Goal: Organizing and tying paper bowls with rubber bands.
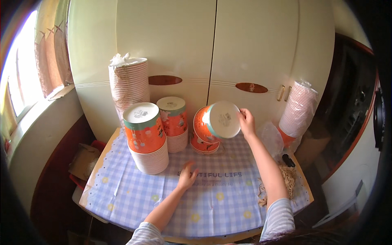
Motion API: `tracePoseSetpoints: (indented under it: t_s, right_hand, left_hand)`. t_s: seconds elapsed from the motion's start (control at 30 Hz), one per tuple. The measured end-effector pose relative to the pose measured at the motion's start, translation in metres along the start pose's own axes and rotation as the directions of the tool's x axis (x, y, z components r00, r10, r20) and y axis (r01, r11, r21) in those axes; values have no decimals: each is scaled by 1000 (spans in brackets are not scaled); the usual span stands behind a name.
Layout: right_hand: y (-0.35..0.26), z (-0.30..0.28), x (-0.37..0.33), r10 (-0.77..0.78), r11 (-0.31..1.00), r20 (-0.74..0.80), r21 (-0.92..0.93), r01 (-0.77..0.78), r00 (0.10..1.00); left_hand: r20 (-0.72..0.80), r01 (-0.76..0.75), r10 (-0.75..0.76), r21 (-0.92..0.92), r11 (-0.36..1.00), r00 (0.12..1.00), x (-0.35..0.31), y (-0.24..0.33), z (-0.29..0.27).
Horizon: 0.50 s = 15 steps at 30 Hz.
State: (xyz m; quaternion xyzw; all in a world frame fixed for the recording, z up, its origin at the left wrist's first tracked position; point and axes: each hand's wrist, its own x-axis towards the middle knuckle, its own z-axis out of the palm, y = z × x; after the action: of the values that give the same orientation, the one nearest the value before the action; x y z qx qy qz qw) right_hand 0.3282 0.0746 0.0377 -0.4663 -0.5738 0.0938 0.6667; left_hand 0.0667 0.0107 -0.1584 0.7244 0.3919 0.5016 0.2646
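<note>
Now the right hand (247, 122) grips a tilted orange tub (217, 121) — left hand (188, 176) unclasped — near upturned, nested tubs (174, 125).

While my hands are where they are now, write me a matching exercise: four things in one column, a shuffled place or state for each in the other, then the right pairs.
Column one
1. Right hand
2. Left hand
3. Tangled bundle of tan string
4. Blue-and-white checked cloth

Column two
A. Lying by the right edge of the table
B. Spread across the tabletop
C. Fingers at the base of a tilted orange paper tub with a white bottom
D. Empty, in front of the tubs

Pairs: 1-C, 2-D, 3-A, 4-B
</note>
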Motion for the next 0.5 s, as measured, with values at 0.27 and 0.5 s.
tracePoseSetpoints:
  t_s: [0.27,0.5]
  right_hand:
    - [35,34,79,250,965,69,-95,-243,966]
    - [68,57,88,314,938,81,-177,-296,946]
  left_hand:
    - [105,-48,34,137,989,994,2,-5,-1]
    - [128,68,-81,107,992,988,4,1,-2]
